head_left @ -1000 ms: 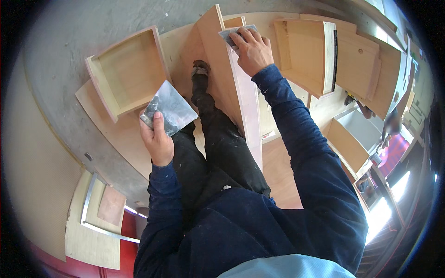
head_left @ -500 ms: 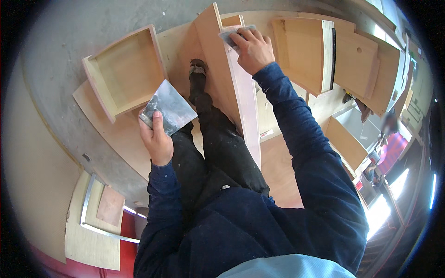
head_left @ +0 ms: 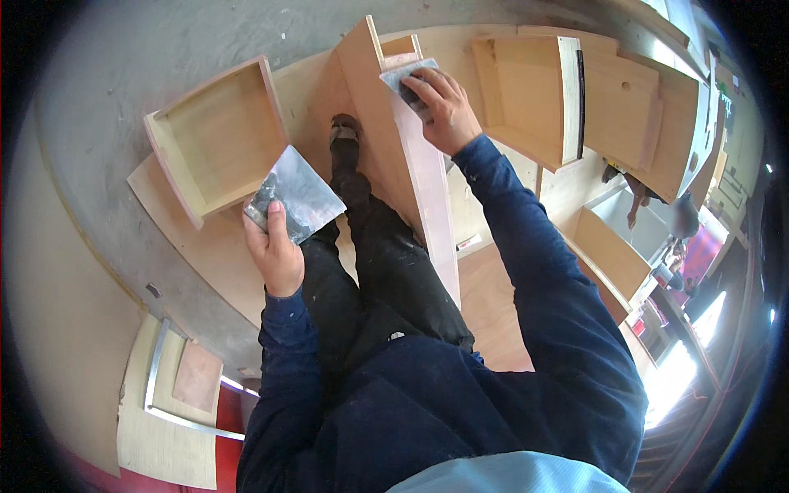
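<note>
My left hand (head_left: 278, 251) grips a square, flat grey putty plate (head_left: 302, 191) by its near corner, thumb on top. Dark smears cover part of its surface. My right hand (head_left: 448, 111) holds a flat grey scraper blade (head_left: 403, 80), fingers bent over it. The scraper lies at the far end of a long upright wooden panel (head_left: 370, 90), over its pale pinkish edge (head_left: 431, 181). Whether the blade presses on that edge is hard to tell. My legs stand to the left of the panel.
An open wooden drawer box (head_left: 218, 135) lies at far left, another wooden box (head_left: 522, 86) to the right. Plywood pieces (head_left: 612, 94) extend beyond it. A bent metal strip (head_left: 152, 370) rests on boards at lower left. Another person (head_left: 684, 222) is at far right.
My right hand and scraper have shifted slightly nearer along the panel's edge. The whole view has moved a little; my left hand keeps the plate in much the same pose.
</note>
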The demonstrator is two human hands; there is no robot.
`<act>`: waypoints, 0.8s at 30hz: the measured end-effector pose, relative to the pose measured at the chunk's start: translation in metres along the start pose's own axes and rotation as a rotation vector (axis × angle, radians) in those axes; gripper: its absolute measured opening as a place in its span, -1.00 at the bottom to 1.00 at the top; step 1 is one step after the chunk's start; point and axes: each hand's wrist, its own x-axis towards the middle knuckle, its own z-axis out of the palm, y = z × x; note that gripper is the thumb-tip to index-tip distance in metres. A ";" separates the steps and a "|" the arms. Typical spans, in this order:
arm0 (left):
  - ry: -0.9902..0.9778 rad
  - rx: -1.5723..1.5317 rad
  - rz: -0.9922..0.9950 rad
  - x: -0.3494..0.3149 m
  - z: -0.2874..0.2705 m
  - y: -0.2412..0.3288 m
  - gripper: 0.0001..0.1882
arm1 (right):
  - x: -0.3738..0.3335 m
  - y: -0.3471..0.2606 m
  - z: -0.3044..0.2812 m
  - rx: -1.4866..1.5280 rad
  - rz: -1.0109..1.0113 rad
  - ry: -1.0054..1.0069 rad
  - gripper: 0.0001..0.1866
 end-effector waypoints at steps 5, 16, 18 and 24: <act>-0.006 0.015 -0.018 -0.001 -0.005 -0.001 -0.73 | -0.019 0.014 0.015 -0.120 -0.012 0.052 -0.37; -0.034 0.118 0.045 -0.005 0.006 0.004 -0.74 | 0.031 0.004 -0.022 -0.252 0.047 -0.078 -0.58; -0.037 0.111 0.050 -0.005 0.007 0.003 -0.75 | 0.036 0.004 -0.018 -0.275 0.019 -0.067 -0.59; 0.013 0.054 -0.019 -0.005 0.001 0.003 -0.76 | -0.011 -0.013 -0.014 -0.326 0.083 -0.195 -0.57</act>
